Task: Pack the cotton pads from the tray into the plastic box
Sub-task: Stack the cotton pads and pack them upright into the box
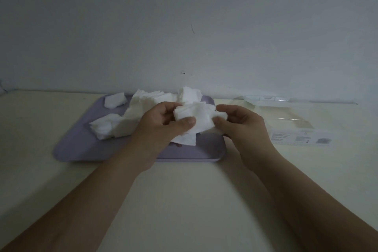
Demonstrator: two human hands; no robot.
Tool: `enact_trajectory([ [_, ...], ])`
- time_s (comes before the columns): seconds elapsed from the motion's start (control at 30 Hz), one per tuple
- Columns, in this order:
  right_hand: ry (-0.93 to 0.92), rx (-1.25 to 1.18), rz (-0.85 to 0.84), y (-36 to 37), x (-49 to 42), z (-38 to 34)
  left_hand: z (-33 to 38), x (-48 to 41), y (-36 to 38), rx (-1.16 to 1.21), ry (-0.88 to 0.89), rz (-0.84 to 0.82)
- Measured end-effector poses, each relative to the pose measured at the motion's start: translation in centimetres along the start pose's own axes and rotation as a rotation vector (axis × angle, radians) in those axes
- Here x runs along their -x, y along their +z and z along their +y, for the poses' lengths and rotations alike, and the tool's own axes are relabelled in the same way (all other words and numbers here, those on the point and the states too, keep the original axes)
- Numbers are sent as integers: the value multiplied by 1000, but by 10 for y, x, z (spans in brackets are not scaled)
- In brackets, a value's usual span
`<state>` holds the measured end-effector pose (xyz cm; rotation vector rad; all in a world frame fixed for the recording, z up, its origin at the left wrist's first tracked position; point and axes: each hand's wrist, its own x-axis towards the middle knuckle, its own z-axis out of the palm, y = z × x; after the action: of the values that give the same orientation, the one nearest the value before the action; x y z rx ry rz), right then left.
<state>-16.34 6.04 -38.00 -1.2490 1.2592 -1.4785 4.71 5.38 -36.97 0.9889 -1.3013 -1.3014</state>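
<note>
A lilac tray (73, 149) lies on the table ahead of me with several white square cotton pads (126, 120) heaped across it. Above the tray's right half, my left hand (161, 127) and my right hand (241, 125) both grip one small stack of cotton pads (199, 118), thumbs on the near face, fingers behind. One loose pad (185, 139) lies under the stack. The clear plastic box (286, 116) stands open to the right of the tray, its lid tilted back toward the wall and a printed label (300, 138) on its near side.
A pale wall rises directly behind the tray and box. The cream table top (184, 200) stretches toward me under both forearms. A separate clump of pads (115, 99) sits at the tray's far left corner.
</note>
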Motion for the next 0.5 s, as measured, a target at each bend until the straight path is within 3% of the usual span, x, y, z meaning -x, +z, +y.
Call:
enact_trajectory([
  [0.17,-14,-16,19,-2,0,-2,-2,-2,-8,130,16,-184],
  [0.27,12,-92,-62,1,1,-4,-6,0,-3,-18,21,-179],
  [0.5,32,-252,-210,6,7,-9,-7,1,1,-6,21,-43],
])
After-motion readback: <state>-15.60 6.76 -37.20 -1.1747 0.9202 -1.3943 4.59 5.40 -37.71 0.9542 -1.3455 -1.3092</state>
